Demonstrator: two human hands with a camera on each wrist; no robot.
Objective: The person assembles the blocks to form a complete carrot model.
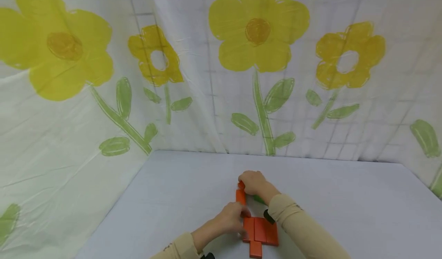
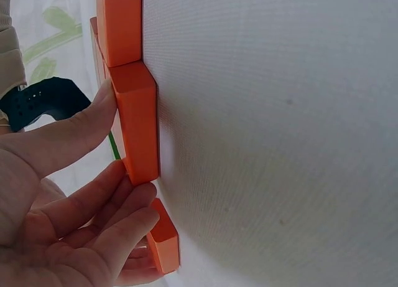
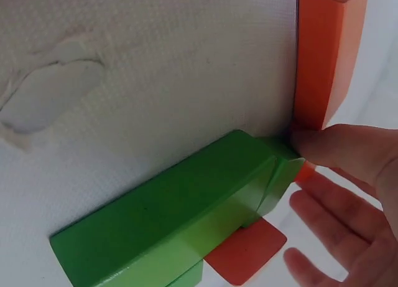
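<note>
Orange blocks (image 1: 259, 230) lie flat on the pale grey counter (image 1: 345, 205), close to its near edge, between a person's two hands. They are smooth, matte, rectangular bars with crisp edges. In the head view, several lie side by side as a squarish slab, one more juts toward the viewer below it, and another bar (image 1: 240, 196) runs away from the slab toward the far hand.

In the left wrist view, the left hand (image 1: 232, 217) rests its thumb along the side of one orange bar (image 2: 138, 122), with its fingertips (image 2: 134, 203) touching that bar's end. The fingers are mostly straight, so the grip is loose and open rather than closed around it.

The right hand (image 1: 253, 181) lies at the far end of the line. Its wrist view shows a thumb pressing where an orange block (image 3: 326, 56) meets green blocks (image 3: 180, 221), long smooth bars. The other fingers are spread and relaxed, holding nothing.

The counter has a fine woven texture. Behind it hangs a white curtain (image 1: 207, 78) printed with yellow flowers.
</note>
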